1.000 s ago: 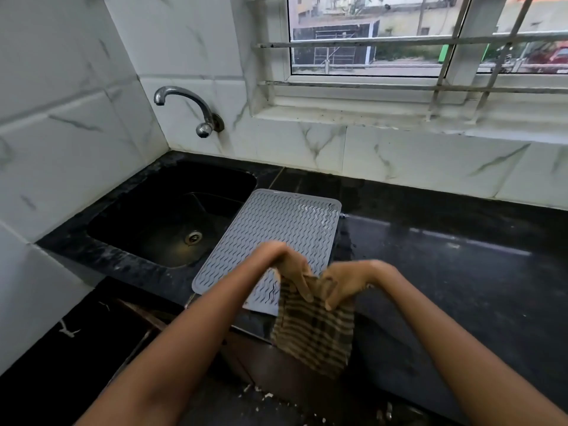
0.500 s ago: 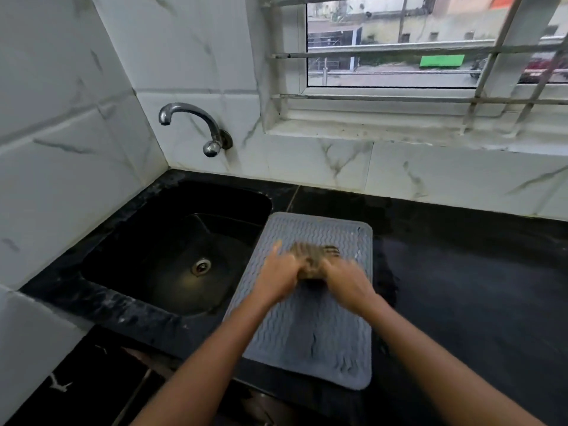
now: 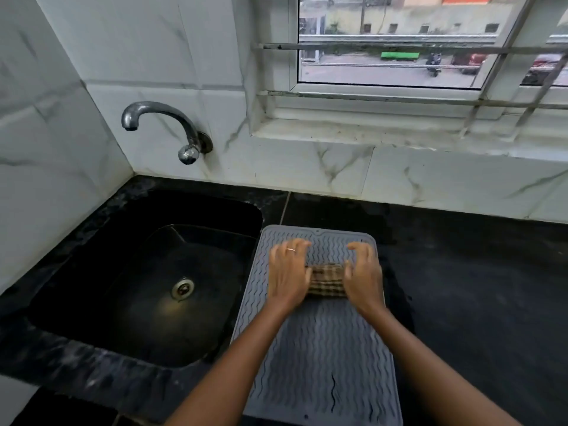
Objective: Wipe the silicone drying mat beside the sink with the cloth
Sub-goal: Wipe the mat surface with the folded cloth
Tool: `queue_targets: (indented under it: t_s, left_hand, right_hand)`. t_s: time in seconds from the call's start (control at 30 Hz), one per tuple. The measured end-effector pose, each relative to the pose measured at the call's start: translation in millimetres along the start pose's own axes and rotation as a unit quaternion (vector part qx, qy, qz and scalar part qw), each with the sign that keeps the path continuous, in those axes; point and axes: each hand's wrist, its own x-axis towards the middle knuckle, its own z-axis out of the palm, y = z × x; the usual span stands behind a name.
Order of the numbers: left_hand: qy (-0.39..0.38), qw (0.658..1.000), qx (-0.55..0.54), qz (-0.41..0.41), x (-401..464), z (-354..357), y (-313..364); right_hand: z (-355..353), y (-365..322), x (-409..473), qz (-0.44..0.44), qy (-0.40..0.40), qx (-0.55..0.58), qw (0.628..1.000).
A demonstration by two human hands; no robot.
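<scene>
A grey ribbed silicone drying mat (image 3: pixel 325 358) lies flat on the black counter just right of the sink (image 3: pixel 144 284). A brown striped cloth (image 3: pixel 327 279), bunched into a small wad, rests on the far half of the mat. My left hand (image 3: pixel 287 273) presses on the cloth's left end, fingers spread forward, a ring on one finger. On the cloth's right end sits my right hand (image 3: pixel 362 276), its fingers curled onto the mat. Most of the cloth is hidden under both palms.
A steel tap (image 3: pixel 166 127) juts from the marble-tiled wall above the sink. Black counter (image 3: pixel 479 296) stretches to the right of the mat. A barred window (image 3: pixel 399 44) and its sill run along the back wall.
A second ago both hands held the cloth hanging over the counter's front edge. They then brought it onto the mat, bunched it, and have since spread apart with the cloth pressed down.
</scene>
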Motion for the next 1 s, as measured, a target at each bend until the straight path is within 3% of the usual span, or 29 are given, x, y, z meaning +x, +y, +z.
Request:
queue_targets:
  t_s: [0.07, 0.13, 0.3, 0.37, 0.4, 0.47, 0.53, 0.57, 0.6, 0.67, 0.7, 0.73, 0.77, 0.83, 0.93, 1.0]
  left_hand:
    - [-0.119, 0.991, -0.049, 0.037, -8, 18, 1]
    - [-0.201, 0.977, -0.027, 0.069, -19, 37, -5]
    - [-0.182, 0.977, 0.039, 0.101, -19, 48, -14]
    - [-0.118, 0.980, 0.119, 0.107, -17, 48, -10]
    - [-0.096, 0.983, 0.127, 0.088, -17, 46, -4]
    - [-0.090, 0.996, 0.022, 0.013, -13, 41, 12]
    - [-0.078, 0.982, -0.134, -0.111, -6, 32, 30]
    - [-0.093, 0.952, -0.228, -0.180, -3, 25, 38]
    - [-0.128, 0.899, -0.349, -0.232, -2, 19, 45]
    - [-0.197, 0.762, -0.557, -0.264, -4, 13, 57]
    - [-0.216, 0.725, -0.600, -0.261, -3, 13, 58]
    - [-0.228, 0.711, -0.613, -0.259, 0, 14, 55]
    - [-0.230, 0.711, -0.613, -0.257, 5, 15, 51]
    - [-0.205, 0.749, -0.574, -0.260, 16, 19, 40]
    - [-0.101, 0.858, -0.443, -0.239, 43, 27, 19]
    - [-0.102, 0.935, -0.291, -0.175, 63, 33, 3]
  right_hand:
    - [14, 13, -16, -0.052, -0.119, -0.081, 0.988]
    - [28, 32, -36, -0.081, -0.236, -0.155, 0.956]
    - [29, 43, -32, -0.067, -0.295, -0.136, 0.943]
    - [23, 35, -29, -0.019, -0.264, -0.024, 0.964]
    - [19, 33, -30, 0.025, -0.200, 0.039, 0.979]
    - [12, 29, -34, 0.111, -0.054, 0.132, 0.983]
    - [10, 21, -36, 0.178, -0.032, 0.224, 0.958]
    - [12, 16, -35, 0.185, -0.057, 0.265, 0.945]
    - [15, 11, -32, 0.177, -0.081, 0.283, 0.939]
    - [20, 0, -24, 0.158, -0.099, 0.276, 0.943]
    - [22, -3, -18, 0.156, -0.102, 0.271, 0.944]
    - [24, -4, -13, 0.155, -0.109, 0.267, 0.945]
    - [25, -2, -6, 0.155, -0.120, 0.270, 0.943]
    - [24, 4, 10, 0.168, -0.145, 0.283, 0.933]
    - [31, 5, 46, 0.190, -0.088, 0.271, 0.940]
    - [37, -3, 72, 0.182, -0.041, 0.214, 0.959]
